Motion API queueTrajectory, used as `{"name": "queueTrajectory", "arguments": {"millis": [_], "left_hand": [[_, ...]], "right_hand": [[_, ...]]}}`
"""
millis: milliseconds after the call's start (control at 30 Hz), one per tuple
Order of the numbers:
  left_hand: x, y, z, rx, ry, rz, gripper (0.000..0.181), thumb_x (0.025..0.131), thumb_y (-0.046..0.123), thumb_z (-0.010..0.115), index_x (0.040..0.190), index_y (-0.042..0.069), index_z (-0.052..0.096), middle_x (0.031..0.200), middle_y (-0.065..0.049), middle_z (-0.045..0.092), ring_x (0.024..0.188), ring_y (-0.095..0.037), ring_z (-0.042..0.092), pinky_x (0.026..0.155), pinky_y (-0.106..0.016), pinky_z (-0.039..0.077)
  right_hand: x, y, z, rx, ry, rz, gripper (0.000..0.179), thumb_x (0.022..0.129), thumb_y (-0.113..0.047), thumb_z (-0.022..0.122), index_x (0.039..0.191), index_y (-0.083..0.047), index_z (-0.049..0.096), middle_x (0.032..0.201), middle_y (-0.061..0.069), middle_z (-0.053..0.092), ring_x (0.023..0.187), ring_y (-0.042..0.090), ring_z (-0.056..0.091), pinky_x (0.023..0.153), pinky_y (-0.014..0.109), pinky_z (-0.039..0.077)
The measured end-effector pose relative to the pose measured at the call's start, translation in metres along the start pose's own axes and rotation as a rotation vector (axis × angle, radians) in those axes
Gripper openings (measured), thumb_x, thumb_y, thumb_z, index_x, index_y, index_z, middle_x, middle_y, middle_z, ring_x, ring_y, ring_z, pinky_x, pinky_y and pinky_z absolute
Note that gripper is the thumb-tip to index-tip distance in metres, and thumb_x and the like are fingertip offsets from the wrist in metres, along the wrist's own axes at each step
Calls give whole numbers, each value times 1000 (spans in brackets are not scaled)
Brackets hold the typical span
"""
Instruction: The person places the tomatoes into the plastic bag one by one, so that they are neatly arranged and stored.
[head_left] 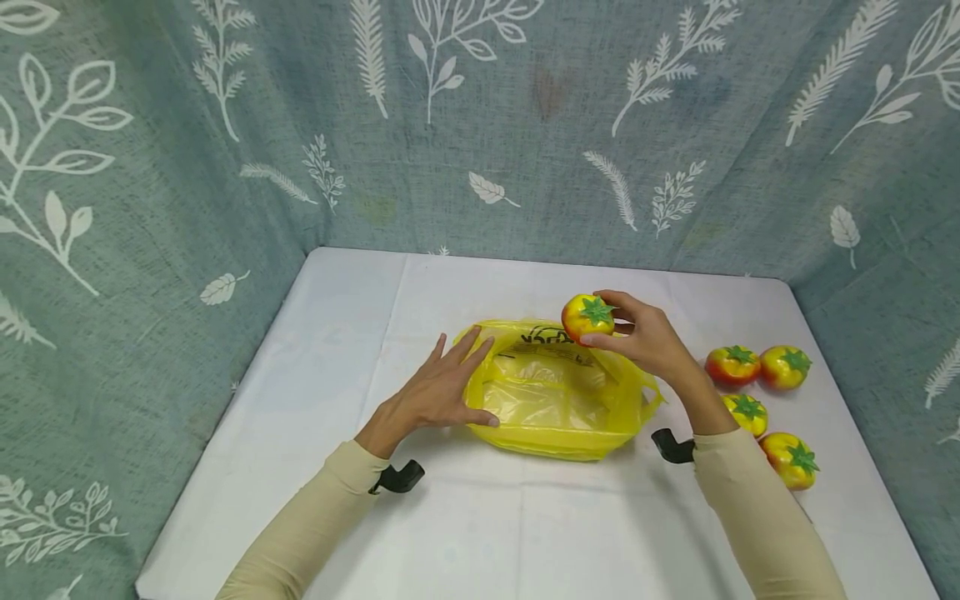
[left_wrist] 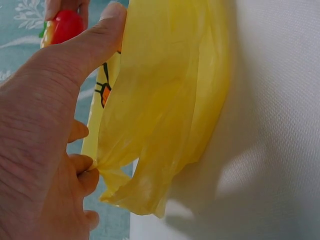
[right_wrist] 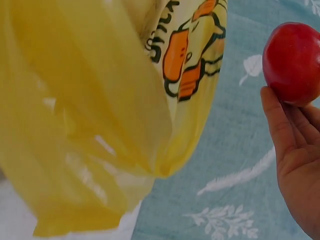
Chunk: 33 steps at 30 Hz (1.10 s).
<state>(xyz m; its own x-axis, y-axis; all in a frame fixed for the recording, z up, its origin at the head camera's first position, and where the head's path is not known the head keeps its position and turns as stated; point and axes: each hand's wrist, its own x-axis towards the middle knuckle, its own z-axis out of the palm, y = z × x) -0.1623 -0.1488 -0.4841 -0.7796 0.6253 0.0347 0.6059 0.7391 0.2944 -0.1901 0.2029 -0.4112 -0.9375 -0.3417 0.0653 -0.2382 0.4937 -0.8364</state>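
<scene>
A yellow plastic bag (head_left: 551, 442) stands on the table with its mouth spread wide and dark print inside its far wall. My left hand (head_left: 442, 390) rests at the bag's left rim, fingers straight and spread, thumb along the near side. In the left wrist view the thumb (left_wrist: 107, 22) lies against the yellow plastic. With thumb and fingertips my right hand (head_left: 645, 337) holds a red-and-yellow tomato (head_left: 583, 318) with a green leafy top, over the far right part of the bag's rim. Its red underside shows in the right wrist view, above the palm.
Several more tomatoes, among them a red one (head_left: 731, 367) and a yellow one (head_left: 789, 460), lie at the table's right side, partly behind the right forearm. A white cloth covers the table (head_left: 480, 525). A grey-green leaf-patterned curtain (head_left: 480, 150) hangs around it.
</scene>
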Motion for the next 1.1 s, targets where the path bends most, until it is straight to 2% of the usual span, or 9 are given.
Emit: {"name": "queueTrajectory", "arguments": {"millis": [333,567,867,1100], "left_hand": [[0,0,-2,5,-4,-4,125,74,83,65,164,13,13,169,-16,5,153,-27,19,121,-57,1],[-2,-2,-3,5,4,3,125,75,82,65,164,13,13,169,-16,6,153,-28,19,121,-58,1],[-3,1,-3,-6,4,-8,124,74,81,67,164,13,14,169,-15,5,153,-28,20,121,-58,1],[-3,1,-4,-12,-11,-7,125,75,80,68,164,12,12,169,-15,3,153,-28,18,121,-57,0]], "right_hand": [[13,-5,16,-16,-40,-27,73,88,-33,81,147,-6,49,142,16,54,121,36,60,99,48,51],[19,-12,23,3,-62,-70,71,87,-29,83,145,-5,51,140,15,56,117,32,61,98,46,53],[27,-16,35,20,-104,-105,71,87,-27,83,145,-3,51,140,16,56,116,34,63,97,45,53],[31,-18,42,33,-129,-110,71,86,-28,84,145,-4,52,139,14,57,116,31,63,97,45,53]]}}
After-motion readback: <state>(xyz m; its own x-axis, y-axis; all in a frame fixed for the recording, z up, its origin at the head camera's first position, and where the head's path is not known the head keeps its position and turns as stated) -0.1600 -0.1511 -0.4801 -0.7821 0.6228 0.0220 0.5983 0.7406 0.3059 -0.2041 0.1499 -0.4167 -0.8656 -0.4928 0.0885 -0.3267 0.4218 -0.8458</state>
